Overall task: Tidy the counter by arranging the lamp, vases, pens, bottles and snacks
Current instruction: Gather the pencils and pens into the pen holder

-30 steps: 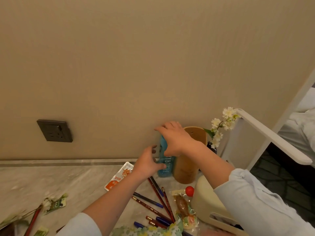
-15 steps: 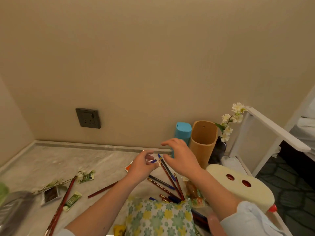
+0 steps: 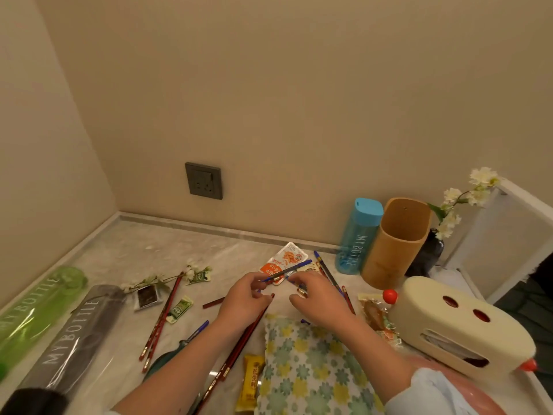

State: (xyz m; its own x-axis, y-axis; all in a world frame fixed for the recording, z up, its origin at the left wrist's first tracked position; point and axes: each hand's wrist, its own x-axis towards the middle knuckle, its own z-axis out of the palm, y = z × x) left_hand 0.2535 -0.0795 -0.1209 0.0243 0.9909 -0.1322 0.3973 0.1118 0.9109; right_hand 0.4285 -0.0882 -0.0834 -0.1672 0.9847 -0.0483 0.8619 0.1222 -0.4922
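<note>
Three bottles are on the marble worktop: a blue bottle standing upright against the back wall, and a green bottle and a grey bottle lying side by side at the left edge. Just beside the blue one stands one tan holder, open-topped, and behind that one dark vase with white flowers. A second sprig of flowers lies flat near the grey bottle. One cream lamp with two red holes lies at the right.

The pens are harder to count: two red pens lie together left of centre, one blue pen near them, and several more red and blue ones are partly hidden under the hands. Of snacks I count two small green packets, one dark square packet, one orange-and-white packet, one yellow bar and a clear-wrapped snack by the lamp. One flowered pouch lies at the near edge.

Both forearms reach forward over the middle of the worktop, palms down. The left hand has its fingers curled, pinching a blue pen that angles up to the right over the orange packet. The right hand is loosely curled, fingertips at the same pen and the ones beneath; whether it grips any I cannot tell.
</note>
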